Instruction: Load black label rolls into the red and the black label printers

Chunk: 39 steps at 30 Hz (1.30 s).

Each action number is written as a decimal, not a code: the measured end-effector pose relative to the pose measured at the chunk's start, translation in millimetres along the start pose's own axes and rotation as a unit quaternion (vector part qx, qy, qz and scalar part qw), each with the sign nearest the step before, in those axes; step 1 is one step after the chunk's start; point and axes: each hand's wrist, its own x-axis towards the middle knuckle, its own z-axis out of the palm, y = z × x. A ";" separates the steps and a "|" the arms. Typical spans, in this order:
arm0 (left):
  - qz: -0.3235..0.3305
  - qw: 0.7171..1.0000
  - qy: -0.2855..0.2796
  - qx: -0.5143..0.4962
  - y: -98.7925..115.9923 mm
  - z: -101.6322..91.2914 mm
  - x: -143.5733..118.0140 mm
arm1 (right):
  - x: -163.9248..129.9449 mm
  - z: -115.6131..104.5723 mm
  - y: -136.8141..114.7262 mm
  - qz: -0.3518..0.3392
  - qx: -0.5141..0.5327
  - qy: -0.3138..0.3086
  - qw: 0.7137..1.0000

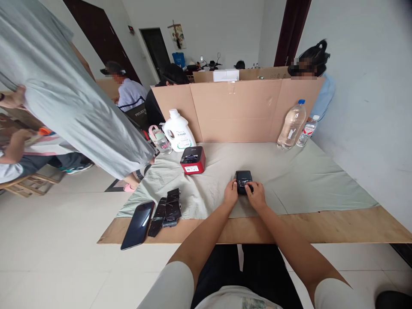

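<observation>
The small black device (243,179) sits on the grey-green cloth (305,180), right of the red-and-black box (192,160) and nearer me; I see my left hand (231,192) against its left edge and my right hand (254,194) over its near right corner, fingers curled on it, so both hands close on it from the near side; neither is clearly nearer; its long axis I cannot tell; the casing looks hard, boxy and round-cornered, with something shiny across its near part; the cloth lies soft and creased.
</observation>
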 end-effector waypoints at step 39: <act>-0.258 0.936 -0.223 0.083 32.4 -24.0 91.9 | 68.2 -18.7 -4.1 0.073 -0.123 -0.211 0.967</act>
